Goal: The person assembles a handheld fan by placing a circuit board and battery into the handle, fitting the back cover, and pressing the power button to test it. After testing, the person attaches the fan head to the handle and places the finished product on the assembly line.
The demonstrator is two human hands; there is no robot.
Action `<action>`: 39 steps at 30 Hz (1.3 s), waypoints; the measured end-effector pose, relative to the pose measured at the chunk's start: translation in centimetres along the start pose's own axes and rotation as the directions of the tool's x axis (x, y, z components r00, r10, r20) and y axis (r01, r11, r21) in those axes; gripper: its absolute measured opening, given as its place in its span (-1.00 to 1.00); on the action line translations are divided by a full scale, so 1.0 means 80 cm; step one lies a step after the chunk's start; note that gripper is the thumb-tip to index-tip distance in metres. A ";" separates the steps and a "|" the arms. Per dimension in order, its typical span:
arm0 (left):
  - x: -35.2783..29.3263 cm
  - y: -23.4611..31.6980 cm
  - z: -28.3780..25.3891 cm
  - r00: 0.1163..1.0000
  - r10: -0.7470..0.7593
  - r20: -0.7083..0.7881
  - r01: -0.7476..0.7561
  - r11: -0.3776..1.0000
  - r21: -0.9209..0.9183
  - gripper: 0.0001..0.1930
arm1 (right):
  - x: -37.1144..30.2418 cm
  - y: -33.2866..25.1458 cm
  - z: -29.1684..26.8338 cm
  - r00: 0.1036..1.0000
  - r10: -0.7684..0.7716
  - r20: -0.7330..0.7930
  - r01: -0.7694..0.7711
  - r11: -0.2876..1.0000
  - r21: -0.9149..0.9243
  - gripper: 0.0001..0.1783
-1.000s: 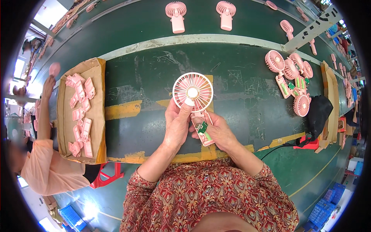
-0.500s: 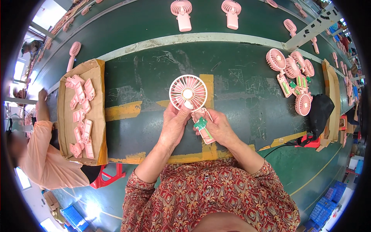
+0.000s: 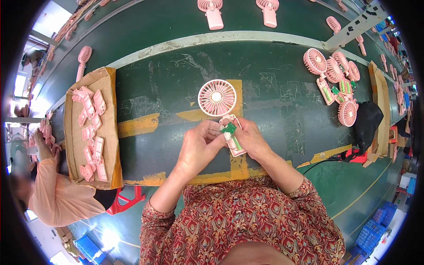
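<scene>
In the middle of the table is a pink handheld fan, its round grille pointing away from me and its handle toward me. The handle is open, showing a green circuit board and a green strip inside the pink shell. My left hand pinches the circuit board from the left, thumb and fingers closed at its edge. My right hand grips the right side of the open handle, its fingers partly hidden behind it. Something small and pale, perhaps a finger cover, sits at my left thumb tip.
A cardboard tray of pink handle covers stands at the left. Several opened fans lie piled at the right, beside a black bag. Beyond a pale rail, finished-looking fans lie on a green surface. A person sits at the left.
My left hand has left the fan head and moved down to the circuit board. My right hand still holds the handle. The person at the left has shifted their arm.
</scene>
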State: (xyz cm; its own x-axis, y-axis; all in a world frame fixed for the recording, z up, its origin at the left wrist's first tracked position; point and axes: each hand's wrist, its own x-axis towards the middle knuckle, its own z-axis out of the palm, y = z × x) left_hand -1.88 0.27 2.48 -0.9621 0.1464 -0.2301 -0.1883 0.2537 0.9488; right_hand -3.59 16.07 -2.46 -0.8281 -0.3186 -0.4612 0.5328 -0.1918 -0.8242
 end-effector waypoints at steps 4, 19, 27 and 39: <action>0.011 -0.001 -0.012 0.979 -0.156 0.131 0.188 0.939 -0.288 -0.86 | -0.001 -0.004 0.003 0.996 0.094 -0.004 -0.094 0.995 -0.032 -0.67; 0.029 0.016 -0.018 0.968 -0.227 0.109 0.241 0.959 -0.147 -0.89 | -0.006 -0.010 -0.006 0.991 0.106 0.078 -0.111 0.992 0.054 -0.67; 0.020 0.016 -0.011 0.996 -0.085 0.003 0.082 0.969 0.232 -0.86 | -0.013 -0.017 -0.007 0.983 0.145 0.114 -0.171 0.946 0.274 -0.56; 0.009 0.012 -0.007 0.942 0.308 0.132 -0.317 0.691 0.650 -0.90 | -0.006 -0.010 0.001 0.995 0.094 0.031 -0.099 0.961 0.259 -0.50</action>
State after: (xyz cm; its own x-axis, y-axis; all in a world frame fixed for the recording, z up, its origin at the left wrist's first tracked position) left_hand -2.82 0.11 3.31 -0.9384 0.3424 0.0470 0.3031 0.7500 0.5879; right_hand -3.60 16.35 -1.53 -0.7684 -0.3641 -0.5263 0.6391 -0.3927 -0.6613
